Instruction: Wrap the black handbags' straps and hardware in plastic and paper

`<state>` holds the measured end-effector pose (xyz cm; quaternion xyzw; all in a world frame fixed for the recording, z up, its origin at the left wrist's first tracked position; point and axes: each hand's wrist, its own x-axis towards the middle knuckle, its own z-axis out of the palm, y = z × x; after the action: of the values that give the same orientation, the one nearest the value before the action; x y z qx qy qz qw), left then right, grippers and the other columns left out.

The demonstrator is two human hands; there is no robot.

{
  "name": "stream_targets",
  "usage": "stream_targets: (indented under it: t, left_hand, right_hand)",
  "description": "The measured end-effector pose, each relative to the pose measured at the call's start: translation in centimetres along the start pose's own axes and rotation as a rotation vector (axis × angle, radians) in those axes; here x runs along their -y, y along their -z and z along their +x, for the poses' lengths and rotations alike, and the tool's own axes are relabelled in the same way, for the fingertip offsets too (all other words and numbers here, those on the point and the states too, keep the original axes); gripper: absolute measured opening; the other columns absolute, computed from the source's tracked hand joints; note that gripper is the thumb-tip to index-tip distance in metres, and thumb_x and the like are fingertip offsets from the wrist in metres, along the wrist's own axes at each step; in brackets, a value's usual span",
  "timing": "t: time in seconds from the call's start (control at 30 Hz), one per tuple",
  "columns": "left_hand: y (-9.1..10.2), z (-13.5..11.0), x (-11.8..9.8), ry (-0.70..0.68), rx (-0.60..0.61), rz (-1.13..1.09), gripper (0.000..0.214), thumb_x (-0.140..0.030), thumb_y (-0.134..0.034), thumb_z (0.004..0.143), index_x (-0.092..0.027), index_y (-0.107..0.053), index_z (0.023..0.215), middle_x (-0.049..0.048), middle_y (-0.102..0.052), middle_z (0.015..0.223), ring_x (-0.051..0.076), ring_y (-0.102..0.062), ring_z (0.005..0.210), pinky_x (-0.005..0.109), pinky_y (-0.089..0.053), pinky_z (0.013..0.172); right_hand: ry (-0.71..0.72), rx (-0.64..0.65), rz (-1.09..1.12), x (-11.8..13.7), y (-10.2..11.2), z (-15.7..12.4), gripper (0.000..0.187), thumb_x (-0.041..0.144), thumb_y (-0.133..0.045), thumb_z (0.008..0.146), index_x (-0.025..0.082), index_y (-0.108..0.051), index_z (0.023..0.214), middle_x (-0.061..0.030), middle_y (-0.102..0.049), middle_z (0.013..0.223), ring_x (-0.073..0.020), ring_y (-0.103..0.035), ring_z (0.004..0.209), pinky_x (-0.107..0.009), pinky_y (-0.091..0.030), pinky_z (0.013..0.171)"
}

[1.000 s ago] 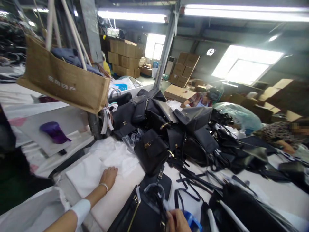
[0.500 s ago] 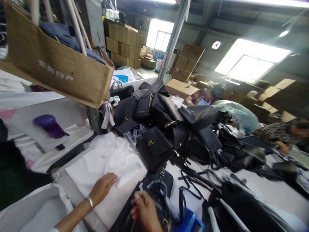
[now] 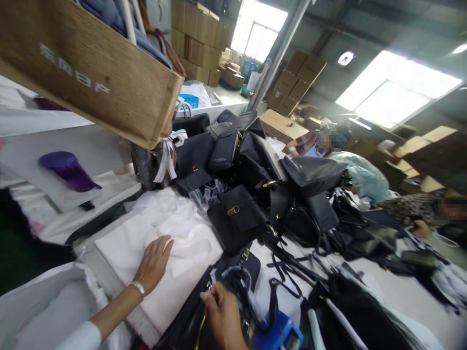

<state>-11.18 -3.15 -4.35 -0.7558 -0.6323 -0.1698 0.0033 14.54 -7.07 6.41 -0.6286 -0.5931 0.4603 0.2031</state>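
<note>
Wkshp tbl point(image 3: 404, 288) | L hand point(image 3: 153, 262) at wht sheets point(image 3: 122, 243) | R hand point(image 3: 223, 308) over bag point(image 3: 193, 316)

Daylight glares through washed-out windows point(image 3: 401, 87) beneath a dim ceiling point(image 3: 386, 22), with blur toward the lower right.

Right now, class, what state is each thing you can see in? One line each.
Left hand: open, at the sheets
Right hand: fingers curled; any hold unclear
Sheets: partly flat, partly crumpled
Front bag: partly hidden; zip state unclear
Buckle bag: flap down
Tote: hanging, blue cloth inside
Plastic bag: bulging
</note>
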Motion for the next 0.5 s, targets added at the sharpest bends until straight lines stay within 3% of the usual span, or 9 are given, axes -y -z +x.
stream_targets:
  t: [0.13,0.17,0.27,0.33,0.5]
  left_hand:
    - [-1.5,-3.5,-1.8,-0.386,0.013,-0.051,0.039,-0.005,-0.037,0.086,-0.016,-0.062,0.115,0.0137,-0.064,0.114,0.028,-0.057,0.107,0.044,-0.045,0.093]
    - [-2.1,-4.1,-1.9,-0.41,0.017,-0.062,0.037,-0.009,-0.037,0.087,-0.015,-0.062,0.113,0.0144,-0.065,0.111,0.029,-0.058,0.104,0.044,-0.047,0.089]
    - [-3.9,-4.8,-2.1,-0.246,0.116,-0.084,0.038,-0.022,-0.035,0.09,-0.008,-0.058,0.117,0.0221,-0.061,0.117,0.035,-0.056,0.106,0.049,-0.048,0.085]
    - [-4.3,-4.7,-2.3,-0.161,0.172,-0.108,0.043,-0.027,-0.029,0.09,-0.011,-0.054,0.12,0.0215,-0.06,0.121,0.036,-0.054,0.107,0.052,-0.048,0.084]
    - [-4.3,-3.4,-2.3,-0.144,0.228,-0.091,0.046,-0.035,-0.03,0.086,-0.011,-0.052,0.119,0.0233,-0.06,0.116,0.038,-0.054,0.105,0.052,-0.047,0.086]
  right_hand:
    - [-0.078,-0.129,-0.025,-1.9,2.7,-4.0,0.037,0.043,-0.049,0.09,0.018,-0.055,0.064,0.0036,-0.051,0.055,-0.0113,-0.05,0.056,-0.02,-0.031,0.053]
    - [-0.118,-0.156,-0.008,-2.7,3.1,-5.1,0.042,0.047,-0.045,0.092,0.018,-0.055,0.063,0.0034,-0.05,0.054,-0.0111,-0.05,0.054,-0.02,-0.031,0.051]
    - [-0.256,-0.272,0.064,-6.1,4.2,-8.8,0.05,0.056,-0.037,0.093,0.019,-0.055,0.066,0.0029,-0.05,0.052,-0.0111,-0.049,0.047,-0.02,-0.03,0.045]
    - [-0.301,-0.398,0.032,-9.2,5.0,-11.7,0.05,0.06,-0.035,0.092,0.021,-0.055,0.067,0.0017,-0.053,0.052,-0.013,-0.051,0.046,-0.022,-0.034,0.047]
    - [-0.372,-0.691,-0.149,-17.2,6.7,-18.6,0.05,0.063,-0.035,0.089,0.024,-0.058,0.069,-0.003,-0.059,0.057,-0.0207,-0.059,0.054,-0.029,-0.046,0.057]
